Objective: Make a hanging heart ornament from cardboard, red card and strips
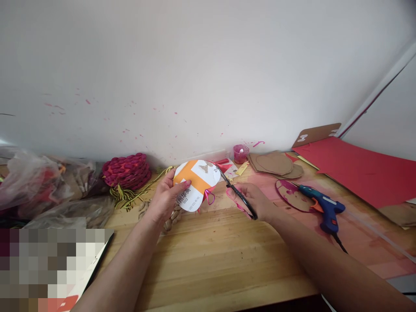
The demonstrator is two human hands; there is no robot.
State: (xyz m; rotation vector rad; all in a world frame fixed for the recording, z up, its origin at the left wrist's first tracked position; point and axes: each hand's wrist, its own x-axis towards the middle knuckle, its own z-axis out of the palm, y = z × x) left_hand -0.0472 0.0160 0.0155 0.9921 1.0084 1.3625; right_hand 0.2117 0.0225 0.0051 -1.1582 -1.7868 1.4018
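Observation:
In my left hand (167,195) is a round piece of card (195,201), white with an orange band and black print, gripped at its left edge with the thumb on top. My right hand (248,201) is wrapped round the dark handles of a pair of scissors (229,183). The blades point up and left and meet the right edge of the card. A shiny pink ribbon loop (210,197) and some red material show just behind the card. Peanuts in their shells (169,223) lie on the table below my left hand, partly hidden.
A blue glue gun (328,210) rests on a paint-stained cardboard disc (289,195) at right. Behind are cardboard pieces (273,164), red sheets (360,169) and a pink-stained cup (240,154). Left are a stack of magenta woven pieces (126,171) and plastic bags (42,186).

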